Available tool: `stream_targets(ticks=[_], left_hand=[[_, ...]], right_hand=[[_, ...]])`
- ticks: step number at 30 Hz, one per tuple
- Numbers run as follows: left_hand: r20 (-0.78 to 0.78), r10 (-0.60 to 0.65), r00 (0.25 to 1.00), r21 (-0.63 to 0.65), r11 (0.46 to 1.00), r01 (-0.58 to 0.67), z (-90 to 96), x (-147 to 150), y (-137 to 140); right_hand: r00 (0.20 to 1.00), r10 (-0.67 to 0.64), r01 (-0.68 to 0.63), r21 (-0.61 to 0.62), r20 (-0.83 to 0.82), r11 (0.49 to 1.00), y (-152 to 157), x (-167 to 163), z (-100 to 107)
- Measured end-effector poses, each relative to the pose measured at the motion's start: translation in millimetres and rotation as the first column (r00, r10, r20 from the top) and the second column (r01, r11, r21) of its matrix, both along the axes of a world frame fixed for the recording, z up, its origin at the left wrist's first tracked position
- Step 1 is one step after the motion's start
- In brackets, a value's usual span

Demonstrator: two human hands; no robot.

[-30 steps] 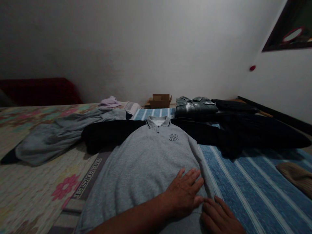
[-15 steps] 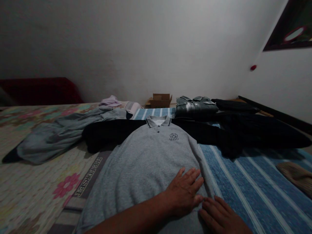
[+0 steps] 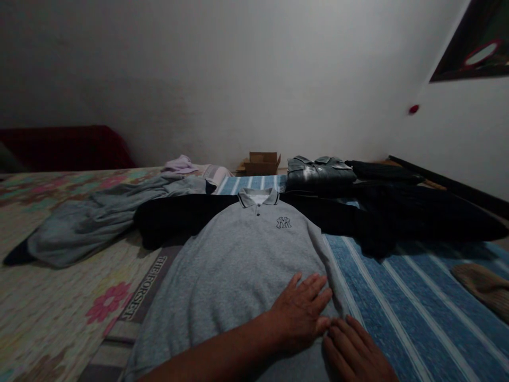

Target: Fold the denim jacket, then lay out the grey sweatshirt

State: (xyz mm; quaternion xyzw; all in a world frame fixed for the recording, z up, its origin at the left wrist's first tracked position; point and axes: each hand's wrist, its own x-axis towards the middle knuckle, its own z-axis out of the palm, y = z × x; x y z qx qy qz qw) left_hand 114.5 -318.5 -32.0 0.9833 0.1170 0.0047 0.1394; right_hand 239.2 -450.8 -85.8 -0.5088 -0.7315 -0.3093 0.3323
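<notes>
A grey long-sleeved polo shirt (image 3: pixel 234 265) with black sleeves (image 3: pixel 186 215), a striped collar and a dark chest logo lies front up before me. From the lower left my left arm reaches across it. My left hand (image 3: pixel 300 313) rests flat on the shirt near its right side, fingers apart. Just below and to the right, my right hand (image 3: pixel 358 350) has its fingers closed together at the shirt's right edge, close to the left thumb. Its thumb and palm are hidden.
Beneath the shirt are a blue striped cloth (image 3: pixel 382 297) and a flowered bedcover (image 3: pixel 79 313). A crumpled grey garment (image 3: pixel 99 223) lies left. Behind are a folded dark denim garment (image 3: pixel 318 175) and a cardboard box (image 3: pixel 260 163). Dark clothes (image 3: pixel 433 212) and a brown cloth (image 3: pixel 481 289) lie right.
My right hand has shifted slightly left and up along the shirt's edge. My left hand stays in the same place on the shirt.
</notes>
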Motion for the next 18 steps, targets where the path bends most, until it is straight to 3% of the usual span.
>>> stream_targets(ticks=[11, 18], left_hand=[[-0.027, -0.008, 1.0, -0.051, 0.999, 0.006, 3.7, -0.2, 0.4], [-0.023, -0.024, 0.999, -0.085, 0.996, 0.022, -0.3, -1.0, 2.6]], right_hand=[[1.0, -0.005, 0.005, -0.028, -0.004, 1.0, -0.2, 3.1, 18.2], [1.0, 0.007, -0.007, -0.032, -0.014, 0.999, -1.7, 5.8, 18.8]])
